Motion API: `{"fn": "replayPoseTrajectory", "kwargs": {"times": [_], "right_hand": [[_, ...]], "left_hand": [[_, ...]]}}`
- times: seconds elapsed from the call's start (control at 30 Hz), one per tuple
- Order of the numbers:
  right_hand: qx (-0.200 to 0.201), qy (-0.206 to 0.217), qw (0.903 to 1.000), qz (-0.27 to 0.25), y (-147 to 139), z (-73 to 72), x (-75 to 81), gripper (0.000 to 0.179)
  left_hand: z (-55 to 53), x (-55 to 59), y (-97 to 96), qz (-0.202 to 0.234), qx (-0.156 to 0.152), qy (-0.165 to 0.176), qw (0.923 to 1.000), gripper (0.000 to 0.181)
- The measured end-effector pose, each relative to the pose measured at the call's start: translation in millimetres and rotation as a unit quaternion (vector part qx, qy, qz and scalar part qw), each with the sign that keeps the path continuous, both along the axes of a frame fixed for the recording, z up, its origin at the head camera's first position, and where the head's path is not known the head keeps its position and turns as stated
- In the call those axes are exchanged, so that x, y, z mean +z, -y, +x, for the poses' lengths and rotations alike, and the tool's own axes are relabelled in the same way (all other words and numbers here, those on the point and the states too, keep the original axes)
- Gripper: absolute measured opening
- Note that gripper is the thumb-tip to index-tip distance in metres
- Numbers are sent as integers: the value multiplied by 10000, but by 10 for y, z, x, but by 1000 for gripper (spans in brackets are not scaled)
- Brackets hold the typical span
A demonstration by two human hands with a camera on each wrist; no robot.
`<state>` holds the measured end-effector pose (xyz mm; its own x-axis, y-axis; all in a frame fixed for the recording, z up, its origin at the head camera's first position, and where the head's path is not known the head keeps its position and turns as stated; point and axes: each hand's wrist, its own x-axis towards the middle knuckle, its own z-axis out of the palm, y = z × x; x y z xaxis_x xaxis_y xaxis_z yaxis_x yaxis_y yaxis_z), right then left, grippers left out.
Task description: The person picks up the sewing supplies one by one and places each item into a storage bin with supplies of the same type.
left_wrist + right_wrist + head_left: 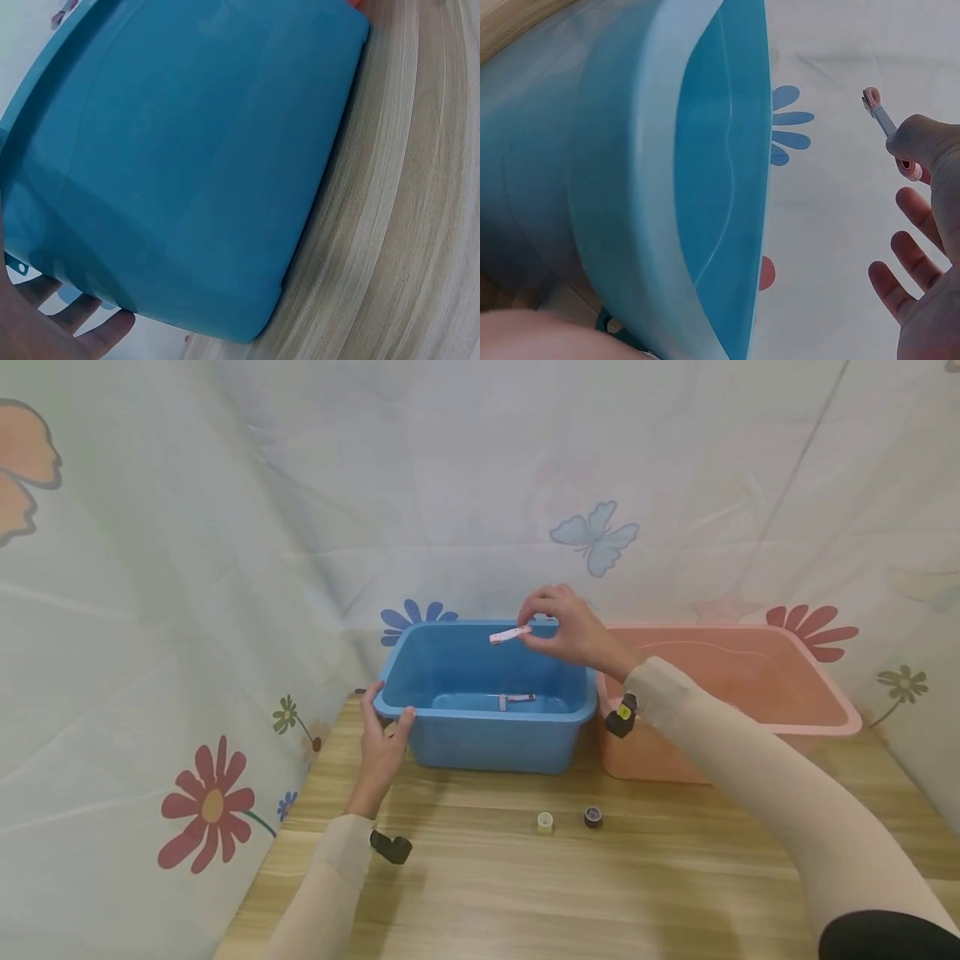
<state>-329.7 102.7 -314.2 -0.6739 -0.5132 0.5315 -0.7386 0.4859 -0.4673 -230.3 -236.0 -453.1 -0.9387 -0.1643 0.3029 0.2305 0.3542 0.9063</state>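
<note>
The blue bin [487, 743] is open at the top, leaving the right hand [566, 625] a way down between its walls. The left hand [384, 745] blocks the near left corner. The pink bin [648, 756] stands just beside, on the right; the curtain [465, 485] rises behind. Across the desk [480, 893], only 2 small round pieces [545, 822] obstruct the front.

The blue tub [491, 743] and pink tub [780, 672] look smooth, faintly glossy plastic; the table [480, 885] shows wood grain.
</note>
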Motion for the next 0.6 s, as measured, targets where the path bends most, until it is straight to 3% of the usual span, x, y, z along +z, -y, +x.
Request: {"fn": "replayPoseTrajectory", "kwargs": {"times": [0.6], "right_hand": [[51, 74, 9999, 45, 94, -161, -9, 13]], "left_hand": [[25, 20, -4, -20, -6, 7, 10000, 73]]}}
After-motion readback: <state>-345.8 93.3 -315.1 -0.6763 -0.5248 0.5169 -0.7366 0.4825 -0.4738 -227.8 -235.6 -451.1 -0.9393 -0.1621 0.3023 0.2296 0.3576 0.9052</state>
